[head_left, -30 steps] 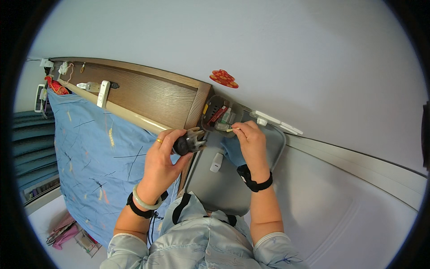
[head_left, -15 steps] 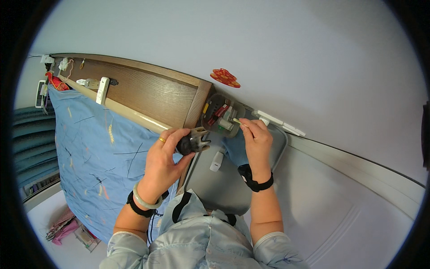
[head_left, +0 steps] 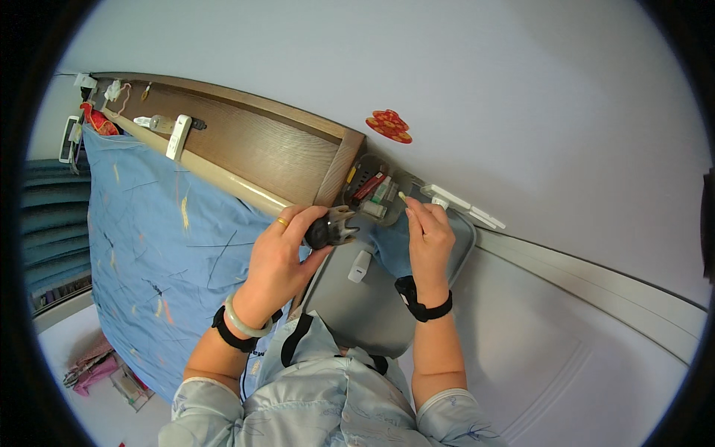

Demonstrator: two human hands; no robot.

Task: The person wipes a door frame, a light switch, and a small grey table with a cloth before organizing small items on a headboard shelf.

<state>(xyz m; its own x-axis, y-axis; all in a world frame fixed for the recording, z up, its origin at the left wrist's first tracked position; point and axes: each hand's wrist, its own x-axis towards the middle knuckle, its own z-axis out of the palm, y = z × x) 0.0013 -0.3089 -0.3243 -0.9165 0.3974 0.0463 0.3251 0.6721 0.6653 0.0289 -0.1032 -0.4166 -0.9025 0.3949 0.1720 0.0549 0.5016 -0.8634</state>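
My left hand (head_left: 279,249) grips a dark, rounded device (head_left: 333,228) between thumb and fingers. Its pronged, silvery-grey end points right, toward my other hand. In my right hand (head_left: 430,240) the thumb and fingertips pinch a thin stick with a pale tip (head_left: 402,197), which looks like a cotton swab. The tip points up and left, apart from the device. Just beyond the hands stands a see-through box (head_left: 402,182) with small red, white and dark items in it.
Below my hands is a grey table top (head_left: 350,313) bearing a white charger plug (head_left: 360,266) and a blue cloth (head_left: 392,249). A bed with a blue patterned cover (head_left: 164,246) and wooden headboard (head_left: 261,145) lies left. White walls bound the far and right sides.
The view has shifted slightly. My left hand has moved a little right and up with the device, whose prongs are turned a bit differently. The swab-like stick now points more upward.
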